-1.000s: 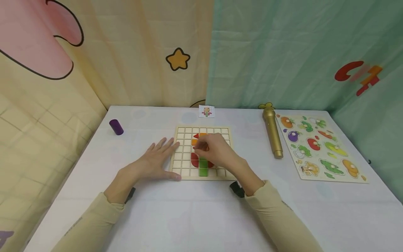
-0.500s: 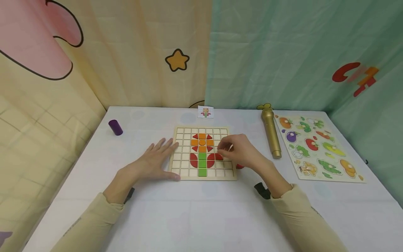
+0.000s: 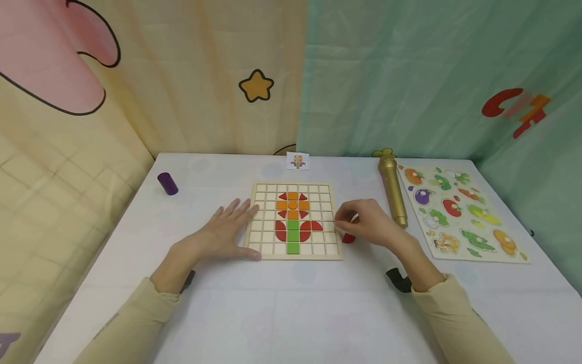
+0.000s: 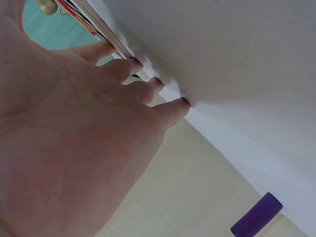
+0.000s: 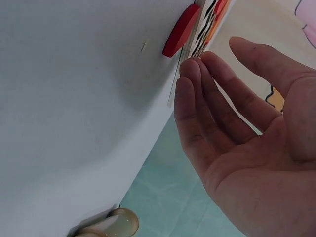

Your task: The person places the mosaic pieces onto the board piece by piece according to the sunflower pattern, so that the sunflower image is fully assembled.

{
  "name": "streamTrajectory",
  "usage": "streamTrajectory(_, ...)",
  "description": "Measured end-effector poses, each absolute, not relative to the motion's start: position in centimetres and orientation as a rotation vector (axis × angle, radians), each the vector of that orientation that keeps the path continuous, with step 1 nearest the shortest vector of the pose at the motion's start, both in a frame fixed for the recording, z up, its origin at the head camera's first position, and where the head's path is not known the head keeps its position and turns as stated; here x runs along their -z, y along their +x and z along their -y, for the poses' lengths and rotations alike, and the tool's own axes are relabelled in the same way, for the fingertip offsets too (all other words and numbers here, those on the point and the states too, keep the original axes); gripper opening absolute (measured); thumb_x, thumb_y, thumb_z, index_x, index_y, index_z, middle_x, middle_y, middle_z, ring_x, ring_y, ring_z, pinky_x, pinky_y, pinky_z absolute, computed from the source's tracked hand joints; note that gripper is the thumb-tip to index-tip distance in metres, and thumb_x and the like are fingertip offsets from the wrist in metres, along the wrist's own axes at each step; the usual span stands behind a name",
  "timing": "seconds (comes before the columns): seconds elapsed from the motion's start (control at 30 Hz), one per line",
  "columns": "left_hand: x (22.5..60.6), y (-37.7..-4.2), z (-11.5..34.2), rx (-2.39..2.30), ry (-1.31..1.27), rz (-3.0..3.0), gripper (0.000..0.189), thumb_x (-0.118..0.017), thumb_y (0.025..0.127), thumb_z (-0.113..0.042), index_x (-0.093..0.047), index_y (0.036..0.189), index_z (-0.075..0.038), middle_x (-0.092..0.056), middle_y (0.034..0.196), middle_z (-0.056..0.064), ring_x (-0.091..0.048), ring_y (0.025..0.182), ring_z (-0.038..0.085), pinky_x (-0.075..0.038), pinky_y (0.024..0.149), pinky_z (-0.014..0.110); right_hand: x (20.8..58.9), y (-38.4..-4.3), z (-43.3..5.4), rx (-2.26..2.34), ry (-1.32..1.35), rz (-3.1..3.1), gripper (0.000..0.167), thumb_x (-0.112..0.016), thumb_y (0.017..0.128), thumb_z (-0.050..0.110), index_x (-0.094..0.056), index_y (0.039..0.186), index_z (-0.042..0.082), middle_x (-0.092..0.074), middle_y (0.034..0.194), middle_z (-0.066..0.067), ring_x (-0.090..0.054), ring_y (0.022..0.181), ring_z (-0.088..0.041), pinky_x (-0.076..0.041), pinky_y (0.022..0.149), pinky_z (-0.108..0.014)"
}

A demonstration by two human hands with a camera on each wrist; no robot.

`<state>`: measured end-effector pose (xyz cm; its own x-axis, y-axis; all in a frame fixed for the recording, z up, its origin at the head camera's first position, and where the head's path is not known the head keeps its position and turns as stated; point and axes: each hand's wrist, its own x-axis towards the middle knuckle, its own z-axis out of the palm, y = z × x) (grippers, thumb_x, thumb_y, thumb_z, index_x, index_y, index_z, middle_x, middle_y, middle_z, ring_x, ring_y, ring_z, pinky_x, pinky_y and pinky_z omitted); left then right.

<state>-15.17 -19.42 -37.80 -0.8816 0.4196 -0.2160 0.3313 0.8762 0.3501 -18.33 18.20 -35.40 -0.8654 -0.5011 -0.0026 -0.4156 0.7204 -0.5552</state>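
Note:
A wooden grid board point(image 3: 268, 248) lies mid-table, bearing a flower pattern of orange squares point(image 3: 293, 195), red triangles, red petal-shaped pieces point(image 3: 281, 231) and green squares point(image 3: 293, 236). My left hand point(image 3: 227, 232) rests with spread fingers along the board's left edge. At the right edge hovers my right hand point(image 3: 370, 222); in the right wrist view its fingers point(image 5: 185, 98) are loosely bent, the thumb stands apart, and nothing sits between them. Beneath it a loose red piece point(image 5: 181, 30) lies on the table against the board's right side, partly hidden by the hand in the head view.
A small pattern card point(image 3: 297, 161) lies behind the board. To the left is a purple cylinder point(image 3: 167, 183). A gold tube point(image 3: 393, 192) and a vegetable puzzle board point(image 3: 464, 215) lie on the right of the white table point(image 3: 291, 313). Curtains hang behind.
My right hand has moved rightward from the middle of the board to its right edge, uncovering the flower pattern and a red piece at the upper right leaf. The left hand has stayed put.

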Motion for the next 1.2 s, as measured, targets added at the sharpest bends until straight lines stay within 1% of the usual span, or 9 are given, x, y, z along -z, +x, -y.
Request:
streamTrajectory(0.1,37.8,-15.2,19.5,-0.448,0.566,-2.762,0.123,-0.08,0.079,-0.071,-0.021,0.17,-0.013,-0.01,0.178,0.014,-0.002,0.164,0.043,-0.005,0.129,0.069,35.1,-18.4,-18.9,0.791,-0.728,-2.73,0.012,-0.076,0.099,0.025,-0.076,0.1,0.013,-0.073,0.09,0.004,-0.066,0.086,-0.014,-0.059,0.08,-0.032)
streamTrajectory(0.17,37.7,-15.2,19.5,-0.449,0.565,-2.76,0.123,-0.081,0.079,-0.071,-0.02,0.17,-0.014,-0.01,0.178,0.014,-0.002,0.164,0.043,-0.004,0.129,0.068,34.8,-18.3,-19.4,0.76,-0.712,-2.694,0.015,-0.079,0.096,0.028,-0.076,0.099,0.013,-0.073,0.089,0.004,-0.065,0.085,-0.014,-0.058,0.079,-0.032)
streamTrajectory(0.3,37.7,-15.2,19.4,-0.446,0.56,-2.753,0.124,-0.08,0.079,-0.072,-0.019,0.17,-0.015,-0.009,0.178,0.014,-0.001,0.164,0.042,-0.004,0.129,0.068,34.6,-18.2,-19.9,0.71,-0.683,-2.612,0.02,-0.088,0.087,0.022,-0.076,0.099,0.012,-0.071,0.09,0.002,-0.064,0.086,-0.016,-0.06,0.079,-0.031)
streamTrajectory(0.4,37.6,-15.2,19.4,-0.443,0.555,-2.75,0.124,-0.08,0.079,-0.072,-0.019,0.17,-0.015,-0.009,0.178,0.014,-0.001,0.164,0.042,-0.003,0.13,0.067,34.8,-18.2,-19.8,0.694,-0.663,-2.586,0.024,-0.09,0.083,0.014,-0.074,0.1,0.012,-0.069,0.092,0.0,-0.062,0.087,-0.018,-0.06,0.08,-0.03)
streamTrajectory(0.6,37.6,-15.2,19.4,-0.437,0.548,-2.753,0.125,-0.08,0.078,-0.073,-0.019,0.17,-0.015,-0.009,0.178,0.014,-0.001,0.164,0.042,-0.003,0.13,0.068,35.2,-18.2,-19.4,0.68,-0.683,-2.595,0.023,-0.089,0.082,0.007,-0.072,0.096,0.012,-0.067,0.089,-0.001,-0.061,0.085,-0.018,-0.058,0.079,-0.03)
streamTrajectory(0.73,37.7,-15.2,19.5,-0.432,0.545,-2.753,0.124,-0.08,0.079,-0.072,-0.018,0.17,-0.015,-0.008,0.178,0.013,0.0,0.164,0.042,-0.002,0.13,0.067,35.3,-18.3,-19.4,0.679,-0.683,-2.6,0.022,-0.088,0.082,0.007,-0.07,0.093,0.012,-0.066,0.086,-0.001,-0.06,0.083,-0.017,-0.057,0.076,-0.03)
streamTrajectory(0.97,37.8,-15.1,19.5,-0.437,0.54,-2.747,0.123,-0.079,0.079,-0.071,-0.018,0.17,-0.015,-0.008,0.178,0.013,0.0,0.164,0.041,-0.002,0.13,0.066,35.4,-18.5,-19.5,0.697,-0.693,-2.587,0.025,-0.09,0.082,0.012,-0.067,0.092,0.013,-0.065,0.084,0.0,-0.059,0.08,-0.016,-0.057,0.071,-0.029)
streamTrajectory(1.2,37.6,-15.1,19.5,-0.437,0.542,-2.746,0.124,-0.08,0.079,-0.071,-0.018,0.17,-0.015,-0.008,0.178,0.013,0.0,0.164,0.041,-0.002,0.13,0.066,35.2,-18.6,-19.9,0.711,-0.782,-2.565,0.019,-0.087,0.086,0.012,-0.069,0.09,0.015,-0.065,0.082,0.004,-0.06,0.08,-0.014,-0.057,0.073,-0.029)
